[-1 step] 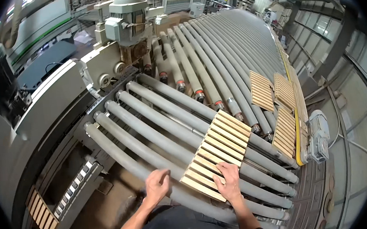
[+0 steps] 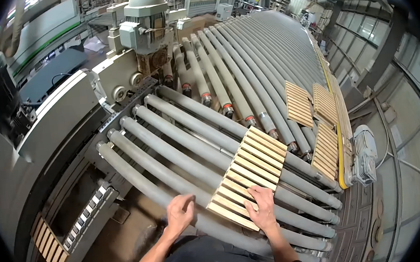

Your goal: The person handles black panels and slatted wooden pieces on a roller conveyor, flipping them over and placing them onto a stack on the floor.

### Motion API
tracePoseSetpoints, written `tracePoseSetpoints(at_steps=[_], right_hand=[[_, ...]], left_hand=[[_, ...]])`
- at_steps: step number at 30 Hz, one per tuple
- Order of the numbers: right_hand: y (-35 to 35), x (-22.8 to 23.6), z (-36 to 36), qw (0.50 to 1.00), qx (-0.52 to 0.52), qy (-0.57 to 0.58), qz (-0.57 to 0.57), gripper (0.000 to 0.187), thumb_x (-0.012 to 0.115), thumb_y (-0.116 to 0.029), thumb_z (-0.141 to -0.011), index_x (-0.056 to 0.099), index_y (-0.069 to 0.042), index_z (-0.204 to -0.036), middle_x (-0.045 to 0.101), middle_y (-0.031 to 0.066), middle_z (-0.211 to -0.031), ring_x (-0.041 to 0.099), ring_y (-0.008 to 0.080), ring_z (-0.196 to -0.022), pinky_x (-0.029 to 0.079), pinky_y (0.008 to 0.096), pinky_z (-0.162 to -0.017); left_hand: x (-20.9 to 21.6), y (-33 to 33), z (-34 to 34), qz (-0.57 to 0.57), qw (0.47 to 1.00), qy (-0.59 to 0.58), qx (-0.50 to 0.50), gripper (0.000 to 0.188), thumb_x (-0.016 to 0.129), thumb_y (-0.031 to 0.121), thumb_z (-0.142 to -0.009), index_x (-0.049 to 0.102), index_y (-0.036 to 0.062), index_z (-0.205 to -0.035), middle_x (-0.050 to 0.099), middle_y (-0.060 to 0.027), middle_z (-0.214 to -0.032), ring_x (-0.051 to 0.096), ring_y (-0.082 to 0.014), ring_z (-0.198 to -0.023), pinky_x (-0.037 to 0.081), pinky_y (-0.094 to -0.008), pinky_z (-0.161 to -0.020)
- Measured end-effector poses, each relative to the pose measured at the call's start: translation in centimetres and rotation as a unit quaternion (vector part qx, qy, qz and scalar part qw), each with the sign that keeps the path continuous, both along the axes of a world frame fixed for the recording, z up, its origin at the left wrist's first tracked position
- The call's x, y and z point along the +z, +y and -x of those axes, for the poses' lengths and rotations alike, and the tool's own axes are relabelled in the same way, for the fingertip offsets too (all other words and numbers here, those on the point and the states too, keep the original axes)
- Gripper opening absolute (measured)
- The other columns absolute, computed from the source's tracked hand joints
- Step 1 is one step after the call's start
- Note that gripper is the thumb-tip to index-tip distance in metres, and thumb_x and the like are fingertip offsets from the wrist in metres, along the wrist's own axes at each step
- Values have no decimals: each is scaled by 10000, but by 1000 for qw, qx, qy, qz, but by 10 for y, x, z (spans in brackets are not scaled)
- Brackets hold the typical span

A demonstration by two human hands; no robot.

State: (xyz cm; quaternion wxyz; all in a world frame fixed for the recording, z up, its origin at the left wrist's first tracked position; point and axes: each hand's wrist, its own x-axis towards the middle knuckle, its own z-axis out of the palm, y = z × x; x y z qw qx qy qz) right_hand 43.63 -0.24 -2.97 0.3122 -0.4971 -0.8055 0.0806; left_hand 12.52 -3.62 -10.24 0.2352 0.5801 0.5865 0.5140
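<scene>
A light wooden slatted panel [image 2: 253, 163] lies slantwise across the grey rollers [image 2: 173, 143] in front of me, with dark gaps between its slats. My right hand [image 2: 261, 207] is on its near right part, fingers bent over the slats and thumb to the left; the fingertips seem to grip a slat. To the left of the panel, apart from it, my left hand [image 2: 179, 212] hovers over the nearest rollers. Its fingers are loosely curled, with a gap to the thumb and nothing visible in it.
Three similar slatted panels, one nearest the yellow edge strip [image 2: 341, 157], lie farther right on the long roller conveyor [image 2: 263, 51]. Another slatted panel [image 2: 50, 243] sits low at left beside a narrow wheel track [image 2: 85, 216]. A motor [image 2: 145, 24] rises behind the rollers; a second motor [image 2: 365, 155] stands right.
</scene>
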Motion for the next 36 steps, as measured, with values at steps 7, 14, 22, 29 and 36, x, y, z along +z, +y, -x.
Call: tracePoseSetpoints(at_steps=[7,14,22,29,36], right_hand=[[-8,10,-1,1000,5,-13,21,462,835,-85,-841,699,2,-1274,658,183,-1317,581,407,-1183,480,499,-1042],[2,26,-19,998,22,-35,55,463,833,-96,-852,686,1,-1280,648,181,-1302,575,417,-1168,481,506,-1050],[-29,32,16,991,34,-86,98,469,823,-152,-876,668,9,-1289,656,188,-1279,578,407,-1175,481,494,-1073],[0,67,29,988,72,-106,86,462,798,-156,-893,651,29,-1290,665,211,-1267,581,412,-1189,481,491,-1075],[7,73,127,963,220,-150,47,485,777,-178,-926,624,18,-1343,637,218,-1292,581,403,-1207,483,512,-1082]], left_hand=[[6,-7,7,62,995,-69,-31,259,722,49,-908,770,-3,-1157,789,-177,-1049,769,-334,-978,602,-402,-891],[6,-6,-2,135,978,-155,-43,298,709,61,-948,762,-29,-1227,813,-165,-1129,777,-267,-1066,592,-370,-975],[-1,-53,41,185,957,-216,-53,316,697,64,-975,747,-52,-1265,819,-174,-1126,771,-215,-1059,599,-349,-963],[25,-58,43,153,961,-228,-25,310,692,65,-989,746,-50,-1272,825,-139,-1124,767,-171,-1010,605,-321,-923],[12,-99,109,85,978,-185,49,298,717,74,-987,746,-42,-1259,808,-129,-1101,752,-171,-991,600,-324,-907]])
